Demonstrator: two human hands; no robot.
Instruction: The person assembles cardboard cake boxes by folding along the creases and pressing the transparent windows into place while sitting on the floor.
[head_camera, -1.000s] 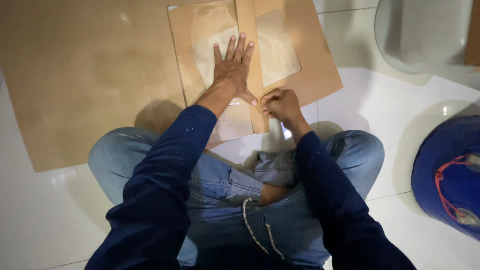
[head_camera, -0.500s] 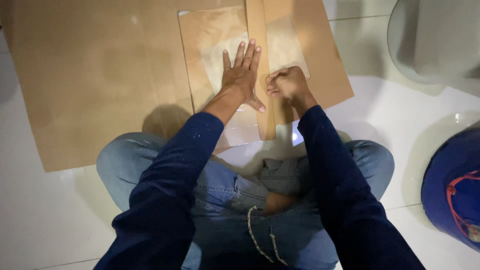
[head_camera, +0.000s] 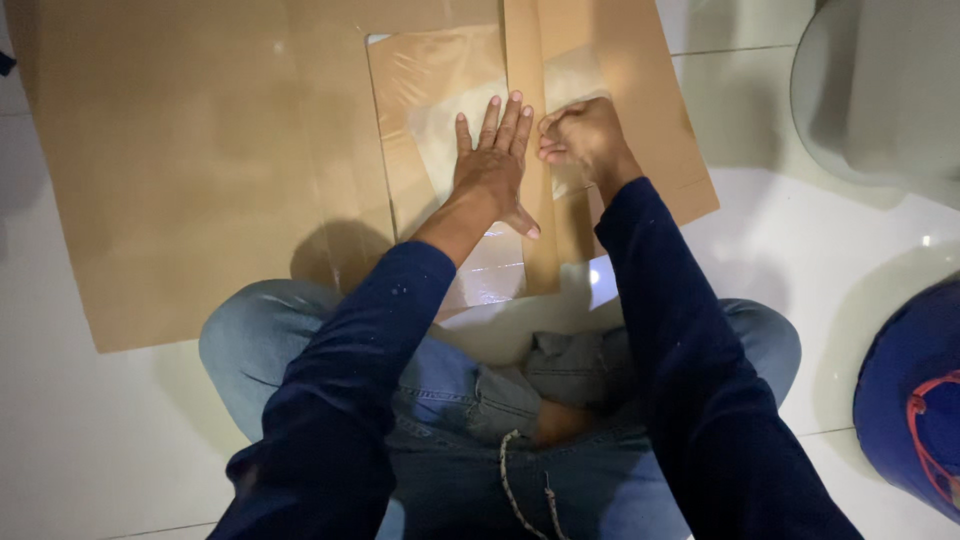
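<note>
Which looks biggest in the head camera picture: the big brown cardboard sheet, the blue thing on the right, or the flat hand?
1. big brown cardboard sheet
2. blue thing, partly cut off, so its true size is unsure
3. flat left hand

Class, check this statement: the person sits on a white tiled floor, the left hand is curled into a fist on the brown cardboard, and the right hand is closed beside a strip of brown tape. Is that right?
Not quite. The head view shows the left hand pressed flat, fingers spread, on the brown cardboard, not curled into a fist. The rest holds: the person sits on a white tiled floor, and the right hand is closed beside the strip of brown tape.
</note>
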